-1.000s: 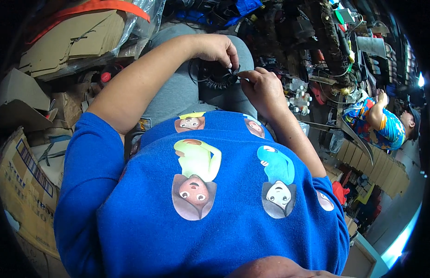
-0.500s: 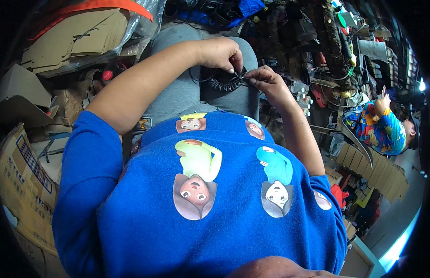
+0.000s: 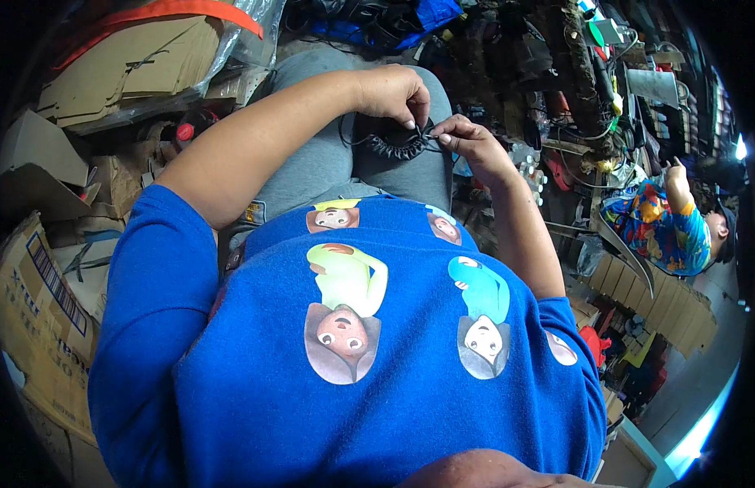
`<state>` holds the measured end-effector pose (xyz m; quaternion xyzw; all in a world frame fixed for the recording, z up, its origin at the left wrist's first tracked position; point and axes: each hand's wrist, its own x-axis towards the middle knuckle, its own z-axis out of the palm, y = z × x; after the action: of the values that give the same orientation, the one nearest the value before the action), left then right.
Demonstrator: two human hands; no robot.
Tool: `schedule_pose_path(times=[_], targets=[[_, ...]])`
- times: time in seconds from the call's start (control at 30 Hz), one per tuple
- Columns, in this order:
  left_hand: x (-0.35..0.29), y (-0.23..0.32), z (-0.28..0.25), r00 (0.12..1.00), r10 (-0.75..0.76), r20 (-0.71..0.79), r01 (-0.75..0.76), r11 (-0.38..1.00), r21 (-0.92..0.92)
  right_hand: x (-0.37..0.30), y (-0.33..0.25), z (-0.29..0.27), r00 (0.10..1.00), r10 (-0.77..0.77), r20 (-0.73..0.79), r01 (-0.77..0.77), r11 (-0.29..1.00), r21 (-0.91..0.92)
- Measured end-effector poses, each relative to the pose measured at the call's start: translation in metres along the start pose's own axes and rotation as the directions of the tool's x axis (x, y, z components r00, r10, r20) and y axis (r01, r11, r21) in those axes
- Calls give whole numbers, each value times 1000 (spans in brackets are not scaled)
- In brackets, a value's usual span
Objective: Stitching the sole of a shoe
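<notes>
Your left hand (image 3: 396, 93) has shifted slightly right since a second ago. It and your right hand (image 3: 477, 149) pinch thin black cord (image 3: 427, 134); the black fringed piece (image 3: 398, 149) lies crosswise, upper centre, just below-left of both, neither clearly nearer.

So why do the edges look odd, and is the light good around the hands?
Head view: fisheye bending and black corners; head view: glare whites out a bright strip at lower right; head view: the blue shirt is well lit, but the black ridged item at the left hand and right hand loses fine detail.
</notes>
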<state>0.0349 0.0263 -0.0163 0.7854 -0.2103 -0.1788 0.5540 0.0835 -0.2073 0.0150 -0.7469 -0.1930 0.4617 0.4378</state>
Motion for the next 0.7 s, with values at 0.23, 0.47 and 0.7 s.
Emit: schedule_pose_path(times=[0.23,0.47,0.7], targets=[[-4,-8,2,999,11,-35,-13,999,-42,4,2,14,999,-18,-49,20,998,51],[-9,-4,2,999,-8,-39,7,1000,-18,-10,-14,34,940,-249,-234,131,896,-424],[-10,-4,-8,996,-43,77,55,985,-166,-18,-44,24,971,-214,-110,114,811,-574]])
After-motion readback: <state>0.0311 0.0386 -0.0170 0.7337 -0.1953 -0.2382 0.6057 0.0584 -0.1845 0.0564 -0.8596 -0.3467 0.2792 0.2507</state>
